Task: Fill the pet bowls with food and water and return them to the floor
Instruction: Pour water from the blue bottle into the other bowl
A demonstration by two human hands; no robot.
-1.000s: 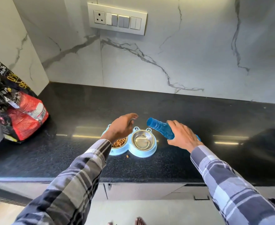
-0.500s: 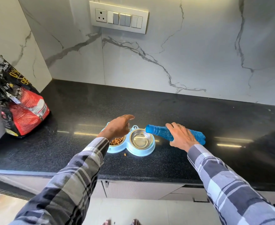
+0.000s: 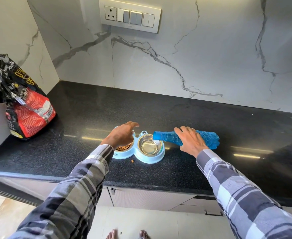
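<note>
Bowls (image 3: 138,149) risk overflow: the right hand (image 3: 190,142) grips the near-flat blue bottle (image 3: 186,138), mouth over the steel bowl's rim; the left hand (image 3: 121,135) hovers loose-fingered, holding nothing.

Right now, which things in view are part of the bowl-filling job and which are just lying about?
Job:
- twin pet bowl: kibble left, steel water bowl right
- blue bottle, tipped, gripped by right hand
- left hand over the kibble side
- food bag

Lying about:
- stray kibble on counter
- switch panel

Bright, sharp — wide-angle warp, countertop (image 3: 159,109) glare
</note>
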